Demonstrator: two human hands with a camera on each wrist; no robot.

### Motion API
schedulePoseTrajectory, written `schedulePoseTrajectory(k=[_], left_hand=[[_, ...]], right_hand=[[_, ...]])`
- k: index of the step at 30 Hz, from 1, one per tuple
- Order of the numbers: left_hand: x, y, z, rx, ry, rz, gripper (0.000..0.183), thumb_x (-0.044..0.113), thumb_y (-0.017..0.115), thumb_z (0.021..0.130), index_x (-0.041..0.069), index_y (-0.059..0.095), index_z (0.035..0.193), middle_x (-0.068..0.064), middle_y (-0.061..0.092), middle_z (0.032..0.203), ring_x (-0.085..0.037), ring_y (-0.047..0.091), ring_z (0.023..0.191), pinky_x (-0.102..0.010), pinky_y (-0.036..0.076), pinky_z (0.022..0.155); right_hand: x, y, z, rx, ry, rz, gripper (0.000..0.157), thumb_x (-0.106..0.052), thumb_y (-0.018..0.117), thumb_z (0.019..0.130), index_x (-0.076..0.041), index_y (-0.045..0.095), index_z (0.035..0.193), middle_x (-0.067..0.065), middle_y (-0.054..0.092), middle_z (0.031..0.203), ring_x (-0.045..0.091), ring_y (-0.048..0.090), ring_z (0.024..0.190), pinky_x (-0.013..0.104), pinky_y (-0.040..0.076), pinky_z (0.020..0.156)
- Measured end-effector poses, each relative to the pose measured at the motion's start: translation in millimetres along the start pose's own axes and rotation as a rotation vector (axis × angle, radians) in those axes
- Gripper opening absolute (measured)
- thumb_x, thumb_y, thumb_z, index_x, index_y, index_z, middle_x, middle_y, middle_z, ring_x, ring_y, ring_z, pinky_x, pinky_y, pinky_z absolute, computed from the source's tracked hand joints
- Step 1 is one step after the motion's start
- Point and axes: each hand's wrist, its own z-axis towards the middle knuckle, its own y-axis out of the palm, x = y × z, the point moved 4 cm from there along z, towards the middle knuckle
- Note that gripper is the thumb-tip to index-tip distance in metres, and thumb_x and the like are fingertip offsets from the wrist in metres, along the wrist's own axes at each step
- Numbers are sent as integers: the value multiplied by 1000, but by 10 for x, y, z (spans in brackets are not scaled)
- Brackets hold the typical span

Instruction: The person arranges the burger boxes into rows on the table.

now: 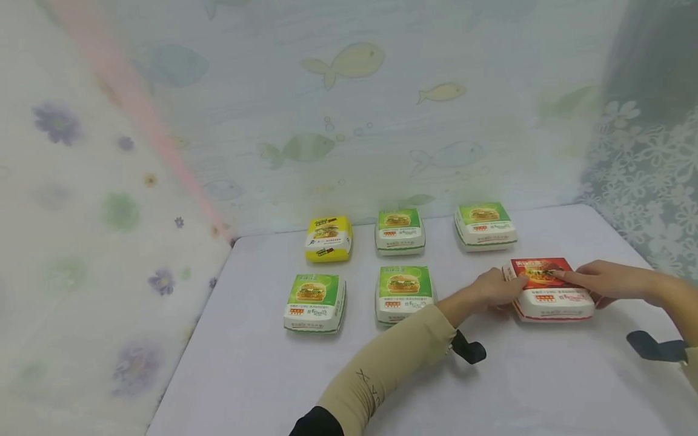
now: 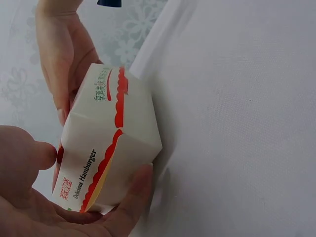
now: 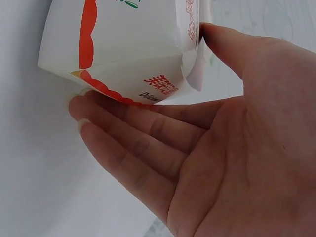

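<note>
A hamburger box (image 1: 551, 295) with a red printed top and white sides is between both hands at the right of the table. My left hand (image 1: 497, 287) grips its left side, the thumb on the lid's edge and the fingers along the side and low edge. From the other side my right hand (image 1: 616, 280) holds the box, thumb on the top and fingers against the side wall (image 3: 163, 81). In the left wrist view the box (image 2: 106, 133) shows red scalloped trim and "Delicious Hamburger" lettering. The right palm is bare in the right wrist view.
Green-and-white hamburger boxes stand in two rows: front left (image 1: 313, 306), front middle (image 1: 403, 290), back middle (image 1: 400, 233) and back right (image 1: 485, 225). A yellow box (image 1: 329, 239) stands at the back left. Patterned curtains (image 1: 349, 121) border the white table (image 1: 234, 375).
</note>
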Motion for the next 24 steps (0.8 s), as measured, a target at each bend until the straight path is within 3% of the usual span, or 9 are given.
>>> schedulePoseTrajectory(k=[4, 13, 24], left_hand=[[9, -22, -63, -2, -9, 14, 43, 49, 58, 101, 10, 62, 120, -3, 57, 90, -18, 55, 75, -31, 47, 66], [-60, -211, -173, -43, 37, -54, 39, 44, 57, 104, 7, 61, 115, -4, 60, 87, -18, 60, 67, -33, 56, 64], [-198, -352, -112, -55, 15, -52, 41, 44, 57, 103, 5, 63, 115, -5, 61, 88, -20, 60, 72, -35, 55, 70]], right_hand=[[-49, 26, -10, 9, -10, 30, 69, -43, 37, 111, 23, 52, 125, 5, 66, 99, 20, 61, 89, 36, 60, 78], [-217, 79, 41, 23, -25, 37, 66, -43, 38, 110, 20, 56, 121, 5, 64, 97, 19, 60, 87, 37, 61, 77], [-321, 168, 176, 11, -58, 60, 62, -44, 43, 109, 14, 61, 120, 3, 65, 92, 20, 61, 83, 35, 59, 75]])
